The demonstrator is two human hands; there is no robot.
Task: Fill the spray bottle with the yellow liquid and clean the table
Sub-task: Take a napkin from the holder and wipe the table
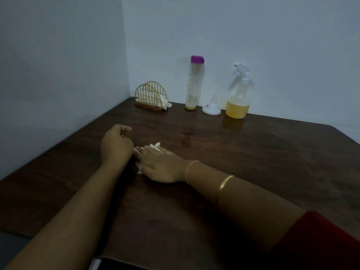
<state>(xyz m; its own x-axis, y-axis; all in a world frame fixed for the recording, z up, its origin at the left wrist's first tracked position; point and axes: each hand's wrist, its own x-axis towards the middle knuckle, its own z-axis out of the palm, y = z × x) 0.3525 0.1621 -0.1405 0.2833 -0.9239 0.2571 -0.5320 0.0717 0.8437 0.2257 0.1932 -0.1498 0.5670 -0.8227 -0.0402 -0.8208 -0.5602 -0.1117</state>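
you're on the wiping step: the spray bottle (238, 106) stands with its trigger head on, right of centre in the upper part of the frame by the back wall. its lower part holds yellow liquid, so the filling looks done. your right hand (158, 165) lies flat mid-frame, fingers straight, pressing a white tissue (154, 146) onto the dark table (253, 162); only the tissue's edges show past your fingers. your left hand (116, 141) is just left of it, fingers curled into a fist with nothing visible inside. the tall bottle (193, 82) with the purple cap, nearly empty, the white funnel (211, 108) and the wire napkin holder (151, 98) line the back edge. next, i'd judge, you sweep the tissue across the rest of the top, palm flat so it doesn't bunch, stopping short of the bottles.
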